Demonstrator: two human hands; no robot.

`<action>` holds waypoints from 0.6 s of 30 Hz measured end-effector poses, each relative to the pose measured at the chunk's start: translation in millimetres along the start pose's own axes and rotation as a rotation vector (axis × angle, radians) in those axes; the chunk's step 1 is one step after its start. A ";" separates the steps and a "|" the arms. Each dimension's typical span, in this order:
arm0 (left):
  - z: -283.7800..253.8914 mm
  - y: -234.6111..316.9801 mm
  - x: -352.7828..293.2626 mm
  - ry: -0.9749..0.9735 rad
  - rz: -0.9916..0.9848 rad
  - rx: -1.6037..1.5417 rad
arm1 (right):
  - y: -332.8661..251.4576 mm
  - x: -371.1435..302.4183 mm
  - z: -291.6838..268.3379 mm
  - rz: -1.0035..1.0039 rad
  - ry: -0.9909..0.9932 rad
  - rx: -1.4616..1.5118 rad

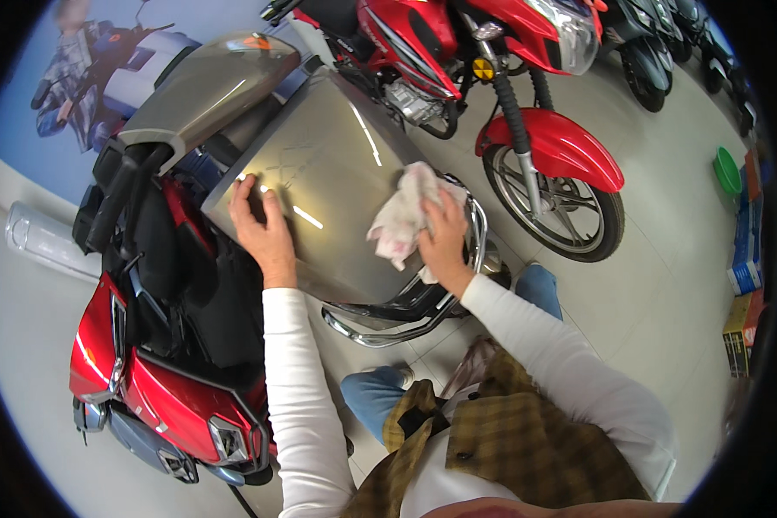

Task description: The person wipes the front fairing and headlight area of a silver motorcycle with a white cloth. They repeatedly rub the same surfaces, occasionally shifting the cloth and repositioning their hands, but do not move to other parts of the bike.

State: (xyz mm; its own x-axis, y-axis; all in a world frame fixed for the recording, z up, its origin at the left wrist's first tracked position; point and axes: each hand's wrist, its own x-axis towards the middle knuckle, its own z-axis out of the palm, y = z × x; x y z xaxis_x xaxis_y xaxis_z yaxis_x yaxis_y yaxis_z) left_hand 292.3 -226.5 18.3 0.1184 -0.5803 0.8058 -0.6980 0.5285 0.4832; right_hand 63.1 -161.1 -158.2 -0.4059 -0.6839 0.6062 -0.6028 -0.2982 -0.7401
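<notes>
In front of me is a vehicle with a glossy grey-gold body panel (319, 155) that has bright reflections and faint marks near its middle. My left hand (266, 231) rests on the panel's left part, its fingers apart and nothing in it. My right hand (445, 237) grips a crumpled white cloth (402, 211) with pinkish stains, and the cloth lies against the panel's right side. Part of the cloth hangs below my fingers. A chrome guard bar (380, 338) curves around the panel's near end, beneath my right wrist.
Close on my left stands a red scooter (160, 406) with a black seat. A red motorcycle (548, 151) is parked at the far right, its front wheel near the panel. Along the right edge are a green basin (727, 170) and several boxes (742, 332). More dark scooters (643, 69) stand farther back.
</notes>
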 end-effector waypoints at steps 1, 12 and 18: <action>1.3 0.0 -1.0 0.004 0.006 0.015 | -8.6 0.9 1.4 -0.053 0.017 -0.011; 9.5 -2.1 -7.2 0.030 0.199 0.241 | -94.2 196.4 71.1 -0.313 -0.116 -0.035; 9.4 -5.2 -9.1 0.035 0.172 0.198 | -63.2 268.5 94.8 -0.043 -0.286 0.128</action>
State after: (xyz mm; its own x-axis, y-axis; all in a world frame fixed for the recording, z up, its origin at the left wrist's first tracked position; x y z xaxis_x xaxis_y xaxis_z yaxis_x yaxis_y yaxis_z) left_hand 288.2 -229.8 5.2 0.0078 -0.4689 0.8832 -0.8339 0.4844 0.2645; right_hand 57.4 -389.0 23.8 -0.1615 -0.8230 0.5446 -0.5161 -0.3999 -0.7575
